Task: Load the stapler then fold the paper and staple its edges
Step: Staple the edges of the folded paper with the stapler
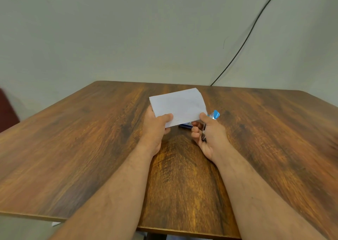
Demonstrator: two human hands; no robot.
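A folded white paper is held up above the middle of the wooden table. My left hand pinches its lower left corner, thumb on top. My right hand grips a small blue and metal stapler, whose blue end sticks out above the hand at the paper's lower right corner. The thumb of that hand lies against the paper's edge. Whether the stapler's jaws are around the paper is hidden by the hand.
A small dark blue box lies on the table under the paper, mostly hidden. A black cable runs down the wall to the table's far edge. A white scrap lies on the floor at the near left.
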